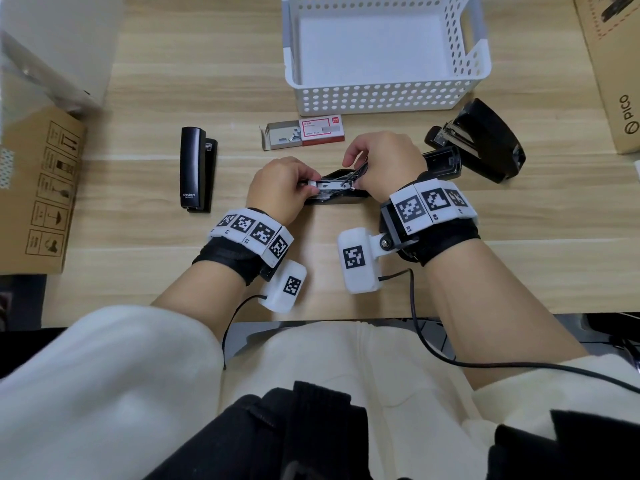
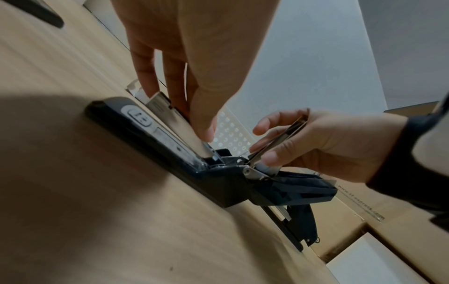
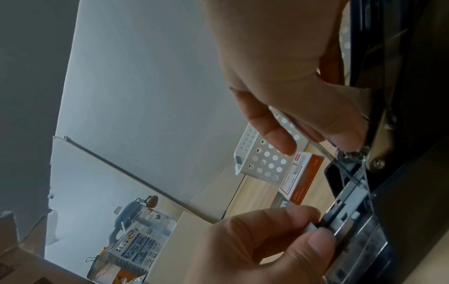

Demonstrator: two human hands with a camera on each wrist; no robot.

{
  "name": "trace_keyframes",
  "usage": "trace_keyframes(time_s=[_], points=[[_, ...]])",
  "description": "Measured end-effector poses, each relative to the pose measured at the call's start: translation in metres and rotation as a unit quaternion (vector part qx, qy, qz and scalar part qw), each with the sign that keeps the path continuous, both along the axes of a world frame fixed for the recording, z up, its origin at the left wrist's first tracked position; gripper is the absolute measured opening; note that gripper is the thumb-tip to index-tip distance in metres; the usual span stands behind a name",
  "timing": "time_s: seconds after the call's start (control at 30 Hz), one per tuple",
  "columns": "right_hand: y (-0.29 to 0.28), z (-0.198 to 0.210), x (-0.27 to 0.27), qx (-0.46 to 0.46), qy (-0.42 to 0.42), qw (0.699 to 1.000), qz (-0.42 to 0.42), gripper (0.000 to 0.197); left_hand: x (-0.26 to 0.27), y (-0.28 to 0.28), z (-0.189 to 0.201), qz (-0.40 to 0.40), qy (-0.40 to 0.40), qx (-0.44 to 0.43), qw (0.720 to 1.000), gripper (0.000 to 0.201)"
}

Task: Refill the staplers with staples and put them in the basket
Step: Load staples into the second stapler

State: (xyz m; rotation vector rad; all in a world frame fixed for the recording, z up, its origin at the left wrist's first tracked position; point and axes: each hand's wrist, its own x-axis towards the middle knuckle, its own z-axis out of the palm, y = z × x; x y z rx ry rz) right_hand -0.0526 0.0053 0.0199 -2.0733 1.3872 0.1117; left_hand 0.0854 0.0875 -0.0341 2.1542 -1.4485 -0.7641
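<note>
A black stapler (image 1: pixel 341 199) lies swung open on the desk in front of me, its lid (image 1: pixel 441 162) folded back to the right. My left hand (image 1: pixel 311 187) pinches a silver piece (image 3: pixel 313 228) at the front end of the metal magazine (image 2: pixel 170 117); whether it is a staple strip or the rail I cannot tell. My right hand (image 1: pixel 356 168) pinches the thin spring rod (image 2: pixel 279 142) near the hinge. A red-and-white staple box (image 1: pixel 308 133) lies open just behind. The white basket (image 1: pixel 381 95) stands beyond it with nothing inside.
A shut black stapler (image 1: pixel 195 169) lies to the left. A bigger black stapler (image 1: pixel 485 140) sits at the right beside the basket. Cardboard boxes flank the desk at left (image 1: pixel 38 192) and right (image 1: pixel 613 64). The wrist cables hang over the near edge.
</note>
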Motion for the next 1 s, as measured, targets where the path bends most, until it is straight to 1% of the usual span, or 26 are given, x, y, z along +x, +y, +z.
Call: trace_keyframes(time_s=[0.4,0.47,0.57,0.63,0.7,0.8,1.0], points=[[0.0,0.001,0.0,0.005,-0.003,1.0,-0.005,0.034,-0.002,-0.004,-0.001,0.009,0.001,0.034,0.999,0.02],[0.0,0.001,0.0,0.004,-0.003,1.0,-0.005,0.033,-0.002,-0.004,-0.002,0.007,0.002,0.036,0.999,0.023],[0.0,0.0,-0.001,0.005,-0.003,1.0,-0.005,0.032,0.001,-0.003,-0.003,-0.001,0.008,0.04,0.999,0.035],[0.0,0.0,-0.001,0.006,-0.004,1.0,-0.006,0.032,0.004,-0.001,-0.004,-0.014,0.022,0.024,0.999,0.038],[-0.001,0.0,-0.001,0.006,-0.006,1.0,-0.006,0.033,0.007,0.001,-0.004,-0.037,0.03,0.001,0.999,0.033],[-0.001,0.001,-0.001,0.005,-0.005,1.0,-0.004,0.033,0.013,0.003,-0.005,-0.06,0.007,0.008,0.998,0.027],[-0.002,0.001,0.0,0.005,-0.001,1.0,-0.002,0.036,0.027,0.007,-0.009,-0.052,0.005,0.008,0.999,0.027]])
